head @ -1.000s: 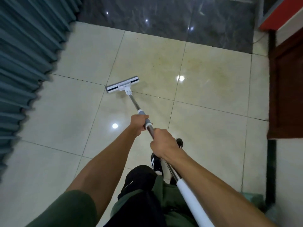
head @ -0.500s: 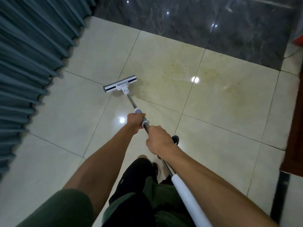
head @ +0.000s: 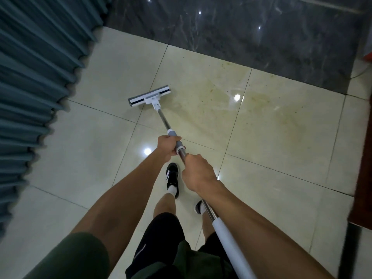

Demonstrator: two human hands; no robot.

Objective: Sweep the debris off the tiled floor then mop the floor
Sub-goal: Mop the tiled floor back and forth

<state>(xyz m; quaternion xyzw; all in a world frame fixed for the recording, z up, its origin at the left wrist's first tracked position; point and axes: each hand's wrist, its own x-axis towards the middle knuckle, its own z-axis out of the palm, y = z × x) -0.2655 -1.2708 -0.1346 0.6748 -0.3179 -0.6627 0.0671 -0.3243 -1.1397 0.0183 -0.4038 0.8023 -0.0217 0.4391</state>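
A flat mop with a white and grey head (head: pixel 149 96) rests on the cream tiled floor (head: pixel 281 141), its metal pole (head: pixel 164 120) running back toward me. My left hand (head: pixel 168 147) grips the pole at the grey collar. My right hand (head: pixel 198 172) grips it just behind, lower on the shaft. A white foam grip (head: pixel 229 246) covers the pole's near end. A yellowish wet stain with small specks (head: pixel 231 99) spreads over the tiles right of the mop head.
A pleated blue-grey curtain (head: pixel 34 81) hangs along the left. Dark marble flooring (head: pixel 241 29) lies beyond the cream tiles. A dark wooden door or cabinet (head: pixel 364 158) stands at the right edge. My feet in black shoes (head: pixel 172 174) stand under the pole.
I have stepped forward with the left foot. The view has shifted, so the mop head sits closer to the dark marble and the wooden piece has slid to the right edge. Both hands keep their grip.
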